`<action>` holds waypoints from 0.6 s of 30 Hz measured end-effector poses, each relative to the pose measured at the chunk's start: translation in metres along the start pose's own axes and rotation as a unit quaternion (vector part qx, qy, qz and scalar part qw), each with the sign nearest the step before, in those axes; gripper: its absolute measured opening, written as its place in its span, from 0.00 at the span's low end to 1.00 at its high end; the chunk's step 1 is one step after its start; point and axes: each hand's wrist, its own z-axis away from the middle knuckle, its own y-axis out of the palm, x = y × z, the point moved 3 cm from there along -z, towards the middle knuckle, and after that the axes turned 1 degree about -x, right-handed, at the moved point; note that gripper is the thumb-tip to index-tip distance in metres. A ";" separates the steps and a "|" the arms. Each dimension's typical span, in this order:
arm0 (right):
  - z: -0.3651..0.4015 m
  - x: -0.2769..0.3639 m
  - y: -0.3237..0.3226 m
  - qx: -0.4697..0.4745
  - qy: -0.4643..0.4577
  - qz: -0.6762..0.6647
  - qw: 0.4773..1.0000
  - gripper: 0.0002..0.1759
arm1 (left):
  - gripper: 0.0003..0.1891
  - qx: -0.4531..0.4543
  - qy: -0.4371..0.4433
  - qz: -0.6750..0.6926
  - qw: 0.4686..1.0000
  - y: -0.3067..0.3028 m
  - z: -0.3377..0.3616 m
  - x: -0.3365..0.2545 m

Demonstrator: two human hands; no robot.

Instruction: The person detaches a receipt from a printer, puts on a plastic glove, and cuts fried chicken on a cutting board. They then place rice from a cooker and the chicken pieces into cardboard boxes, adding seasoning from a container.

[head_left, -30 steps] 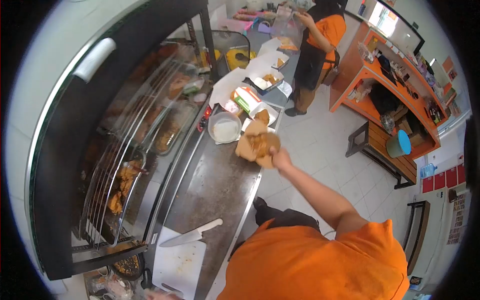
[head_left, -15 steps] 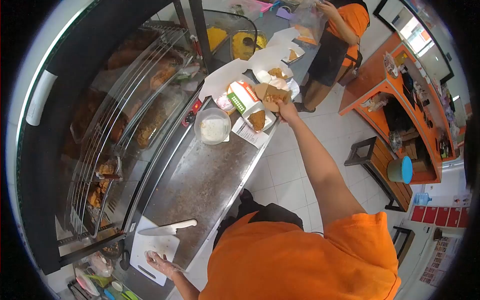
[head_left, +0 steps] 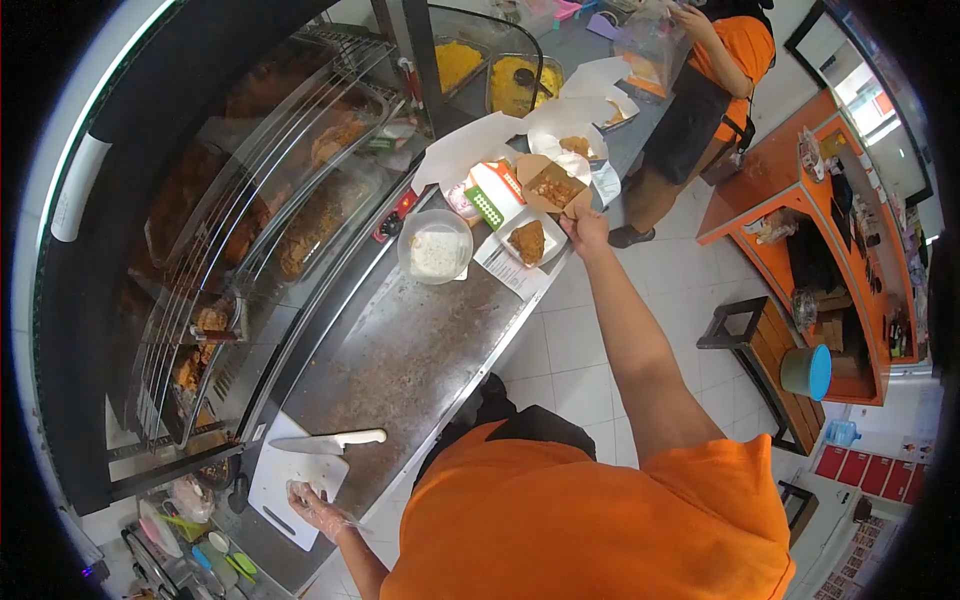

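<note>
My right hand (head_left: 588, 229) grips the near edge of a small open brown paper food box (head_left: 553, 187) with chopped brown pieces inside. Just below the box, a piece of fried chicken (head_left: 527, 242) lies in an open white carton. A red, green and white printed box (head_left: 490, 195) stands left of the brown one. In a clear plastic glove, my left hand (head_left: 316, 508) is over the white cutting board (head_left: 272, 488), its fingers loosely curled and apart, with nothing visible in them. A white-handled knife (head_left: 328, 440) lies across the board's top edge.
A round clear tub (head_left: 435, 247) with white contents stands on the metal counter (head_left: 375, 350). Left is a glass display case (head_left: 290, 200) with fried food. A co-worker in orange (head_left: 735, 60) handles a plastic bag. A receipt (head_left: 510, 265) lies by the cartons.
The brown box now tips toward me, showing more of its contents, still held by my right hand. The view has shifted slightly. My left hand stays over the cutting board.
</note>
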 end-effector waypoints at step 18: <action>0.096 -0.114 -0.151 -0.069 0.075 0.184 0.978 0.16 | 0.28 0.093 -0.215 0.158 0.959 0.024 0.040 0.008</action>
